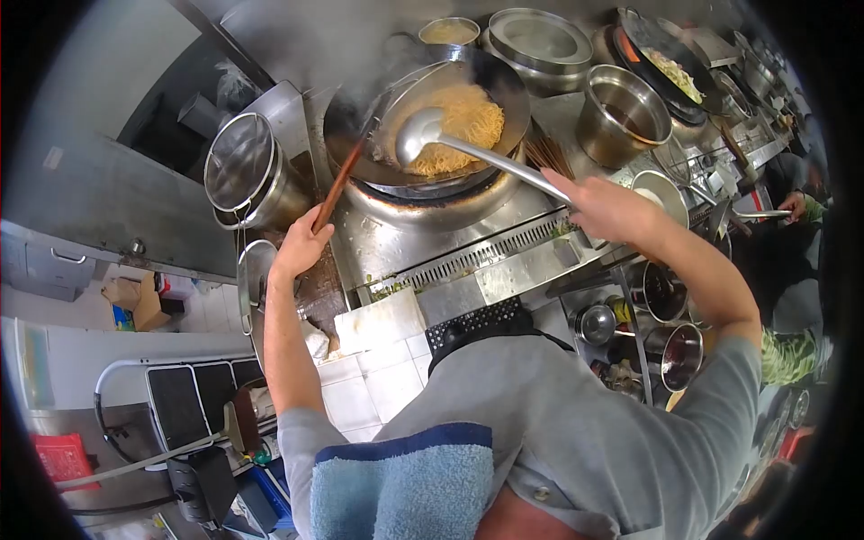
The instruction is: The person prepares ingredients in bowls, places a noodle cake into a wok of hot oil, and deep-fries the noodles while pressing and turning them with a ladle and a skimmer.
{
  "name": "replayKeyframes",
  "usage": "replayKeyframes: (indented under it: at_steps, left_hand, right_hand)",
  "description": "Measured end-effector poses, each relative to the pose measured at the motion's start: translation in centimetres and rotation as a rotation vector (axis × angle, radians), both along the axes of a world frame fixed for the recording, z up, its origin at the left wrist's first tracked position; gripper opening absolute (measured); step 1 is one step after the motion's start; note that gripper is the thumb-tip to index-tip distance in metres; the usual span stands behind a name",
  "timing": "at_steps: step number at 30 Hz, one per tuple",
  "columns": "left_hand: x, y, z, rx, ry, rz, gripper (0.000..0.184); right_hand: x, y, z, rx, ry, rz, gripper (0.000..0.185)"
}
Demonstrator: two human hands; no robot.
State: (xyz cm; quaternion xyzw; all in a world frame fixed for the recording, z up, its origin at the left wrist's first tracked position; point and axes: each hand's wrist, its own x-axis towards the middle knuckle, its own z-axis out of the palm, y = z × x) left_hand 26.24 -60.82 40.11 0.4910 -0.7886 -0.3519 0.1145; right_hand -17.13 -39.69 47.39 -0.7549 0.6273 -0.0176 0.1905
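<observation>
A large dark wok (515,94) sits on a round burner ring at the top middle, with steam over its left part. Yellow noodles (472,117) lie inside it. My left hand (304,245) grips a reddish-brown wooden handle (340,184) that slants up to the wok's left side; its far end is blurred by steam. Wrapped round the grey handle of a big metal ladle (419,135) is my right hand (607,205). The ladle's bowl is over the noodles, at their left side. Both hands are in front of the wok, outside its rim.
Strainers over a metal pot (292,193) stand left of the wok. To its right are a steel pot (624,117), a bundle of thin sticks (549,157) and a small bowl (660,193). Another wok (697,58) holds pale food. A co-worker's hand (793,206) shows at the far right.
</observation>
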Motion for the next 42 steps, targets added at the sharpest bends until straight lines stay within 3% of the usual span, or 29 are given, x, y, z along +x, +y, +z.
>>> replayKeyframes:
  at_steps: [9, 13, 18, 21, 27, 30, 36, 42]
  left_hand:
    - [-3.0, -3.3, -1.6, -0.052, 0.057, -0.070, 0.045]
    - [-2.7, -3.9, -0.9, -0.019, 0.014, -0.105, 0.046]
    - [-0.8, -3.3, 0.3, 0.029, -0.011, -0.097, 0.046]
    - [-0.2, -2.4, 0.8, 0.037, -0.023, -0.080, 0.046]
    - [0.8, -0.2, -0.1, -0.004, 0.004, -0.026, 0.046]
    - [1.2, 0.8, 0.0, -0.011, -0.002, 0.015, 0.046]
    - [-1.3, -0.8, -1.0, -0.120, 0.004, 0.036, 0.044]
    - [-2.3, -2.5, -2.8, -0.197, 0.056, -0.097, 0.046]
  right_hand:
    - [-2.0, 6.7, 1.5, 0.019, 0.171, -0.074, 0.076]
    - [-2.7, 8.1, 1.2, 0.060, -0.061, -0.227, 0.079]
    - [-0.6, 9.2, 6.0, 0.308, -0.384, -0.490, 0.078]
    - [-0.6, 9.3, 5.9, 0.339, -0.443, -0.494, 0.079]
    - [-1.6, 6.2, 0.5, 0.228, -0.489, -0.470, 0.078]
    - [-1.7, 5.9, 0.0, 0.181, -0.424, -0.451, 0.079]
    - [-0.6, 8.0, 3.2, 0.267, -0.596, -0.486, 0.078]
    - [-1.2, 8.0, 0.2, 0.277, -0.643, -0.486, 0.076]
